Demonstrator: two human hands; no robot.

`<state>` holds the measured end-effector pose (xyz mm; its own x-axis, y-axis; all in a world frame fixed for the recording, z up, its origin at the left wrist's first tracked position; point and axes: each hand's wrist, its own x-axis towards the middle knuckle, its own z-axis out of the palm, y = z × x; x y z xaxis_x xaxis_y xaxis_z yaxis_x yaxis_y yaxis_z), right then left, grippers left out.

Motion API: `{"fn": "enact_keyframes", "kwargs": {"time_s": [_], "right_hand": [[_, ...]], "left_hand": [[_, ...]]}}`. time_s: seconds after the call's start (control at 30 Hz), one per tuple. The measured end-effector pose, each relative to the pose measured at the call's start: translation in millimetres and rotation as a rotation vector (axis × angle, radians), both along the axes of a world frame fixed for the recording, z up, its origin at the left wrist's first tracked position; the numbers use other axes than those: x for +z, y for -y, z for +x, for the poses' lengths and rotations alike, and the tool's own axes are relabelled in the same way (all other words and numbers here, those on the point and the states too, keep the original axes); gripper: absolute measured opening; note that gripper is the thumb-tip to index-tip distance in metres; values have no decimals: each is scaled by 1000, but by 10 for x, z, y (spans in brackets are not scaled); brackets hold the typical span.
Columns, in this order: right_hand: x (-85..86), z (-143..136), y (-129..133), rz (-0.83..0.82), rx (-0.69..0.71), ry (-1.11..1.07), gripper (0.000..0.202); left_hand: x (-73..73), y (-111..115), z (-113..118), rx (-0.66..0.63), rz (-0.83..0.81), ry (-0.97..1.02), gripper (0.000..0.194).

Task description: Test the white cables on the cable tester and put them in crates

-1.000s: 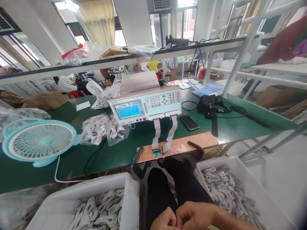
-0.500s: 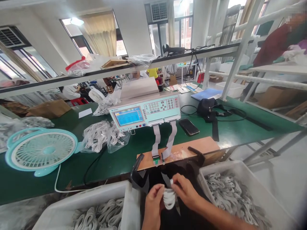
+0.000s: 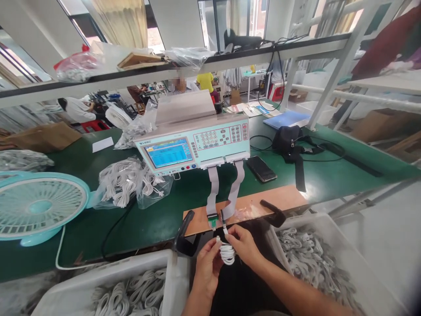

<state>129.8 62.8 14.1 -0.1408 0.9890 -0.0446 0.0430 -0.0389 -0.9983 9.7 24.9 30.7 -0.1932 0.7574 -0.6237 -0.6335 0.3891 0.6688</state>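
Observation:
A coiled white cable (image 3: 227, 254) hangs between my two hands, in front of the board's edge. My left hand (image 3: 208, 260) pinches one end of it, with the connector pointing up just below the green adapter (image 3: 213, 222). Between the fingers of my right hand (image 3: 242, 244) is the cable's other end, its plug at or against the small connector (image 3: 224, 226) on the right ribbon cable; whether it is seated I cannot tell. Two grey ribbon cables (image 3: 213, 188) run up from these connectors to the tester (image 3: 197, 145), whose screen is lit blue.
White bins of coiled cables stand at left (image 3: 174, 272) and right (image 3: 324, 219). A wooden board (image 3: 243, 206) lies between black armrests (image 3: 186, 232). On the green table are a turquoise fan (image 3: 41, 206), bagged cables (image 3: 120, 180), a phone (image 3: 262, 169) and a black pouch (image 3: 287, 142).
Both hands have moved up and forward with the coiled cable, bringing its ends to the connectors at the board's edge. The camera view has shifted closer to the table.

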Motion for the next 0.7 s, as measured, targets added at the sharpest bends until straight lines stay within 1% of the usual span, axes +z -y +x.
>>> {"fn": "enact_keyframes", "kwargs": {"time_s": [0.1, 0.2, 0.37, 0.5, 0.63, 0.67, 0.7], "right_hand": [[-5, -1, -13, -38, -6, -47, 19], [14, 6, -23, -64, 7, -80, 23], [34, 16, -25, -53, 19, -82, 23], [71, 9, -35, -125, 26, -139, 26], [146, -26, -49, -281, 54, -283, 28], [160, -39, -52, -316, 51, -318, 29], [171, -51, -55, -341, 42, -346, 30]], "left_hand": [[-39, -22, -2, -20, 0, 28, 32], [-69, -37, -18, -58, 34, 34, 33], [-57, -45, -37, -148, 131, 3, 28], [-27, -51, -72, -223, 169, -111, 27], [-4, -85, -155, -372, 275, -271, 29], [2, -97, -171, -390, 301, -308, 30], [8, -107, -181, -378, 314, -346, 29]]}}
